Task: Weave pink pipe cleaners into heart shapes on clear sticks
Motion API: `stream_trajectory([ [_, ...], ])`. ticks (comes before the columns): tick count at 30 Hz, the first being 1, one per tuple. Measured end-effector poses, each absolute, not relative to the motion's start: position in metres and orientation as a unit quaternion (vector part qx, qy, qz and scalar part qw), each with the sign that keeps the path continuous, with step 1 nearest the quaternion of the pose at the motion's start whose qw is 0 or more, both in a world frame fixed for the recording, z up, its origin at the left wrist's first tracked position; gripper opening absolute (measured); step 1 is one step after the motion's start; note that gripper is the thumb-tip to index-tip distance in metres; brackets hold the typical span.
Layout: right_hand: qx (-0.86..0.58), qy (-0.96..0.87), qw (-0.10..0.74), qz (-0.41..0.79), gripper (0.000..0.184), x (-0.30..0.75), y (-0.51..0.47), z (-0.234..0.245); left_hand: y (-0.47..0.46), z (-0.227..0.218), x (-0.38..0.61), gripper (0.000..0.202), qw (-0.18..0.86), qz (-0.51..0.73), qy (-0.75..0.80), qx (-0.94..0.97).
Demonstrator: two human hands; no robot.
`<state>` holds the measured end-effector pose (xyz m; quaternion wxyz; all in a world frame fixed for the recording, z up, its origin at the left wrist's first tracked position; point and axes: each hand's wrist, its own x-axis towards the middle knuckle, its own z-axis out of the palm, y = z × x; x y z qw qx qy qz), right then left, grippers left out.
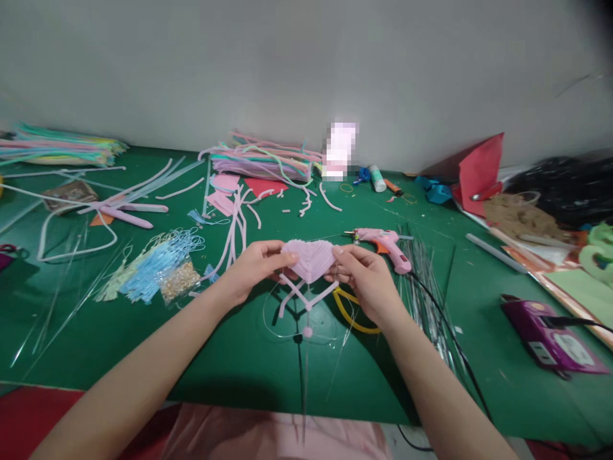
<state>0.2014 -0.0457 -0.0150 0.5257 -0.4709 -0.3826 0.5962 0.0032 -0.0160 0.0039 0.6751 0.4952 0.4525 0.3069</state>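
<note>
While the pale pink heart [309, 260] is held over the middle of the green table [215, 367], its tip points toward the wearer and its ribbed face is turned up, probably so the surface can be looked over. Left hand [256, 265]: nearly closed, thumb on the heart's left lobe, fingers curled beneath. Right hand [368, 271]: much the same at the right lobe, thumb and fingers pinching the edge. Gripping opposite sides seems meant to keep the piece level and leave its centre uncovered. Below the tip, crossed pink stems [297, 295] and a small pink ball [307, 332] line up along a thin rod [305, 377] that runs toward the wearer's lap; whether the stems are fixed to the heart is hard to make out at this size. A yellow loop [352, 313] lies by the right wrist. Beyond the right hand rests a pink glue gun [390, 243], its handle angled toward the wearer, presumably for an easy reach, just beside loose silvery rods [424, 313]. Left of the left hand, blue tassels [165, 259] lie against a bag of gold bits [179, 281], perhaps grouped as small trimmings.
</note>
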Motion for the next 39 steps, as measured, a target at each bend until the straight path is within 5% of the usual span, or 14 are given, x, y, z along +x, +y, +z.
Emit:
stream_trajectory([
  [29,-0.448,-0.504,0.485,0.557,0.026,0.195,-0.05,-0.012,-0.019,0.0,0.006,0.023,0.723,0.277,0.405,0.487],
  [39,-0.407,-0.433,0.437,0.675,0.037,0.19,-0.049,-0.017,-0.02,-0.006,0.012,0.049,0.836,0.361,0.272,0.311],
])
